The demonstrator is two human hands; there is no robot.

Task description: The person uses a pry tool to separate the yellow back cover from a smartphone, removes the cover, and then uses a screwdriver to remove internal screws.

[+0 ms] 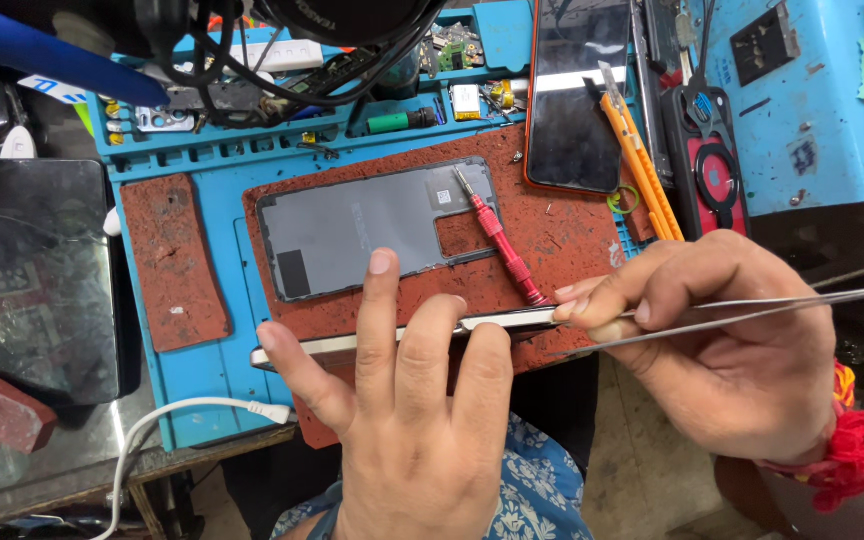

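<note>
Blue work mat [192,370] covers the bench, with two worn red-brown pads on it: a small pad [174,262] at left, a larger pad [562,235] at centre.

Left edge: dark tablet-like slab [42,280] lying flat, off the mat. White cable [167,415] curls along the mat's near edge, its plug end just beside the left thumb.

Centre: grey back cover [372,230] lies flat on the larger pad, cut-out toward its right end. Red screwdriver [500,237] lies diagonally, tip over the cover's right part, handle running down-right.

Left hand [417,400] is closed around a phone [327,343] held on edge, thin silver side up, at the near edge of the larger pad. Thumb presses the left part; three fingers wrap over the top from the near side.

Right hand [722,345] meets the phone's right end; fingers pinched shut on metal tweezers [752,310], whose long arms run out to the right. Tweezer tips are hidden behind the fingertips at the phone's end; contact cannot be told.

Far right, beyond the hands: second phone [577,95] with dark screen, orange utility knife [637,165] just beside it, black-and-red case [714,165].
</note>
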